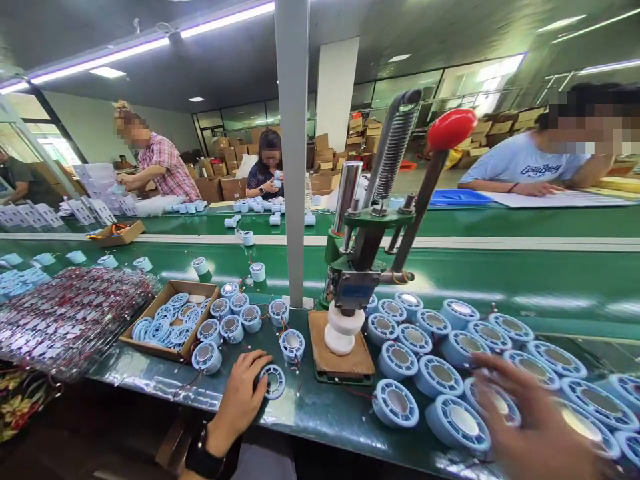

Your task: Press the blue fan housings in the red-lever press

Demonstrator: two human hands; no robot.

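Observation:
At the bench's near edge, my left hand (243, 387) is closed on a round light-blue housing (279, 383) with a slotted rim, held near the bench surface. A dark watch band is on that wrist. My right hand (535, 420), smeared by motion, reaches over a crowd of similar housings at the right, its fingers apart around a housing (505, 405). Whether it touches that one I cannot tell. Between my hands stands a hand press (357, 267) with a red knob (451, 129). Its white round die (340, 339) is above a brown pad (320, 363).
A cardboard box (193, 353) holds loose light-blue slotted rings. More housings stand beside it. Left of it lies a wide pile of red-wired parts (75, 313). A grey post (295, 153) rises behind the bench. Co-workers sit or stand across the green conveyor (480, 267).

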